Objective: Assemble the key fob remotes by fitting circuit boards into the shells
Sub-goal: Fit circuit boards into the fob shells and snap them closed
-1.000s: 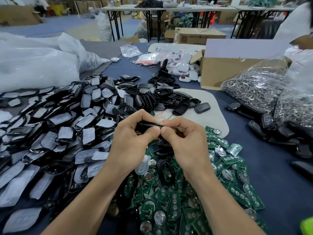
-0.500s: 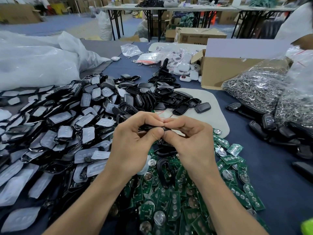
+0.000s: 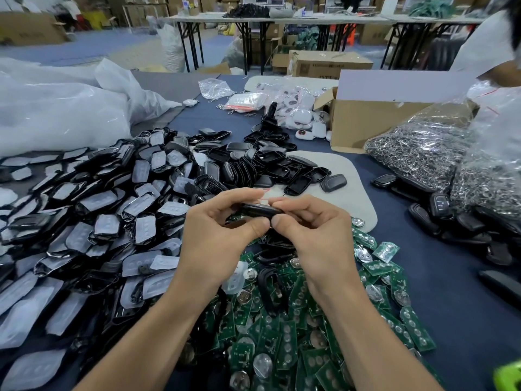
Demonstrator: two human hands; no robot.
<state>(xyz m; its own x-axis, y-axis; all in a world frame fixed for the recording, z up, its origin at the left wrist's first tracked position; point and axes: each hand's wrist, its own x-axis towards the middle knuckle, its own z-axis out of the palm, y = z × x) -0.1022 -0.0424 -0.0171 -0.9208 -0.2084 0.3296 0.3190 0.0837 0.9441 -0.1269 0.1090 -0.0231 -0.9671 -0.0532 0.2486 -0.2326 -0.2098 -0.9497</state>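
A slim black key fob (image 3: 260, 210), glossy and rounded at its edges, is held edge-on above the near middle of the tabletop (image 3: 456, 294). The left hand (image 3: 222, 235) pinches its left end between curled fingers and thumb. The right hand (image 3: 315, 235) pinches the right end the same way, and the two thumb tips almost meet under the fob.

Directly beneath the hands lies a loose heap of green circuit boards (image 3: 284, 337). They are flat and roughly rectangular, many carrying a round silver disc. A few black plastic pieces are mixed in among them.

To the left spreads a large pile of black shells (image 3: 98, 221), most fitted with pale, matte, translucent button pads. Beyond the hands sits a second pile of plain black shell halves (image 3: 253, 165), shiny and hollow. Some of these spill onto a pale mat (image 3: 349, 193) with rounded corners.

The tabletop is covered in dark blue cloth. At right, finished black fobs (image 3: 439, 210) lie beside clear bags of tangled metal rings (image 3: 417, 153). Behind those stands an open cardboard box (image 3: 375, 128). Crumpled white plastic sacks (image 3: 56, 114) fill the far left.
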